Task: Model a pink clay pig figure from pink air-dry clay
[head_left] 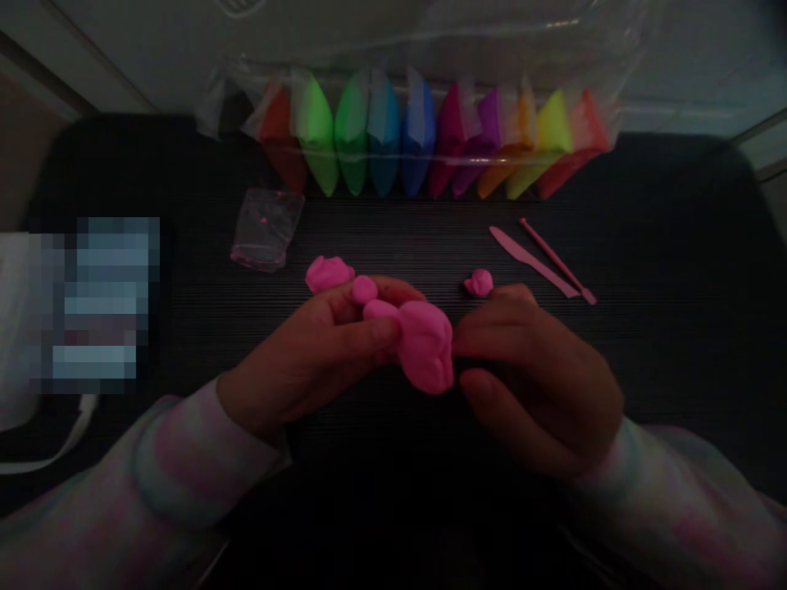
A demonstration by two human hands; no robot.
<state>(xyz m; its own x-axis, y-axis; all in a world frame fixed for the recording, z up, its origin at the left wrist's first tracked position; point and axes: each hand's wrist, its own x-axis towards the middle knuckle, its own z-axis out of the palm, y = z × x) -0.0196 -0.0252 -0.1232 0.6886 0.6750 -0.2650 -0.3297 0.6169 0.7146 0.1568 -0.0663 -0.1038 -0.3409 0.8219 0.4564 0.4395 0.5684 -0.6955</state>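
A large lump of bright pink clay (pixel 424 344) sits between both my hands over the dark table. My left hand (pixel 307 352) is closed on its left side, thumb pressed along a small rounded knob of the clay. My right hand (pixel 534 377) pinches the lump's right edge with curled fingers. A second pink clay piece (pixel 329 273) lies on the table just behind my left fingers. A tiny pink ball (pixel 479 283) rests behind my right hand.
A clear pack of coloured clay bags (pixel 430 135) stands along the back. An empty clear pouch (pixel 267 229) lies at the back left. Two pink modelling tools (pixel 541 260) lie at the right. A blurred patch (pixel 92 303) and a white cable (pixel 67 434) are at left.
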